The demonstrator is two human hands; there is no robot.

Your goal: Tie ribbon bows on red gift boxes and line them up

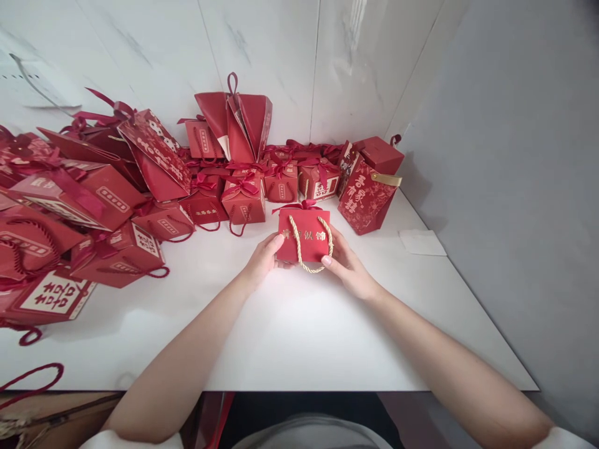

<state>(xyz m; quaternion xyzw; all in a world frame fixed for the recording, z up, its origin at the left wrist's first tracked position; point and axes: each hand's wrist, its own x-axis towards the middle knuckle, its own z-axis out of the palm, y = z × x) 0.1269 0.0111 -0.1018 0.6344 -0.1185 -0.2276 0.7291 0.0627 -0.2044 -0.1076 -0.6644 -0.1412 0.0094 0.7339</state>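
Between my two hands is a small red gift box [306, 226] with gold lettering, a gold rope handle and a red ribbon bow on top. My left hand [264, 257] grips its left side, thumb on the front edge. On the right side, my right hand [350, 267] holds it with the thumb against the lower front corner near the rope. The fingers behind the box are partly hidden. Just beyond it stands a row of red gift boxes with ribbons, among them a box with a cord handle [246, 202].
Many red boxes pile up at the left, including one with a white panel [55, 294]. A floral red box [367, 198] stands at the right. A white paper [422, 242] lies on the white table [304, 349]. A marble-look wall [276, 43] rises behind; a grey wall [524, 187] borders the right.
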